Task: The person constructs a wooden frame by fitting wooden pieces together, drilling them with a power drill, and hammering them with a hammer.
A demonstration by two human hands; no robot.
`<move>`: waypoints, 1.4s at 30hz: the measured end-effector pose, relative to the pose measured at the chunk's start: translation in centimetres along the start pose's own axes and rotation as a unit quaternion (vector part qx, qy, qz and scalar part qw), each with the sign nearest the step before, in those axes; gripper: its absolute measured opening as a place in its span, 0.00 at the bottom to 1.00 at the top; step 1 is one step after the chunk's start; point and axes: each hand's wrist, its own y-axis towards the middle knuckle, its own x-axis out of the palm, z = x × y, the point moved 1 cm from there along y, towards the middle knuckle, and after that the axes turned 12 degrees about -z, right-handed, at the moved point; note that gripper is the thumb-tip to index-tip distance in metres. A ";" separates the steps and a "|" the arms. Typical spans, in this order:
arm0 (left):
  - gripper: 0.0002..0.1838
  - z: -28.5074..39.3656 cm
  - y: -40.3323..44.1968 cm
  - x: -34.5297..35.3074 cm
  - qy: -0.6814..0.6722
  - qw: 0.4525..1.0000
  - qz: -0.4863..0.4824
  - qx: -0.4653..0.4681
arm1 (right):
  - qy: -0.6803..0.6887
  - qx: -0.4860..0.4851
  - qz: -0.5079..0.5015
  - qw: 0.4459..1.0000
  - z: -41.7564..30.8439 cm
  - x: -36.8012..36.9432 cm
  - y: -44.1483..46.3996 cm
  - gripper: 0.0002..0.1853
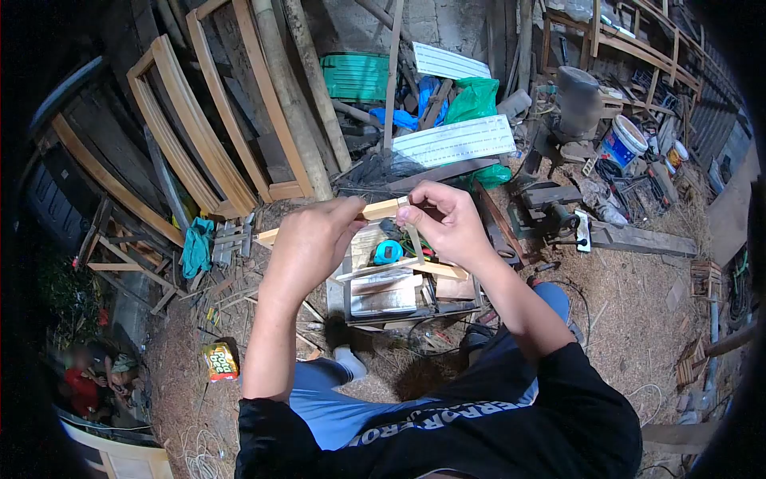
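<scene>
My left hand is closed around a light wooden strip, which I hold up in front of me above a low bench. At the strip's other end, my right hand pinches it between thumb and fingers. A second thin strip slants down from beside my right fingers; whether it is joined to the first I cannot tell. Below my hands, a blue tape measure rests on the low bench among wooden pieces and tools. My fingertips partly cover the ends of the held strip.
Curved wooden frames lean at the back left. White slatted panels and green plastic bags lie behind the bench. A bench vise and a paint bucket stand right. Another person is at lower left. Sawdust and offcuts cover the ground.
</scene>
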 end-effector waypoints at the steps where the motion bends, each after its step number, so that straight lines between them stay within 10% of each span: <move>1: 0.08 -0.1 0.0 0.1 -0.001 1.000 0.002 0.004 | -0.010 -0.004 -0.003 1.000 0.2 0.0 0.0 0.09; 29: 0.09 -1.6 -1.4 0.1 -0.010 1.000 -0.020 -0.005 | -0.096 -0.064 -0.030 0.993 0.7 1.7 0.6 0.04; 35: 0.20 -4.7 -5.8 -1.1 0.013 0.942 0.334 -0.009 | 0.055 -0.012 0.022 0.998 0.7 1.7 0.4 0.06; 38: 0.23 -7.0 -8.6 0.1 -0.062 0.879 0.473 -0.033 | 0.083 -0.007 0.023 0.996 0.8 1.3 0.6 0.05; 42: 0.19 -8.4 -9.5 2.4 -0.392 0.864 0.306 -0.076 | 0.128 0.020 0.037 0.991 0.7 2.0 0.7 0.05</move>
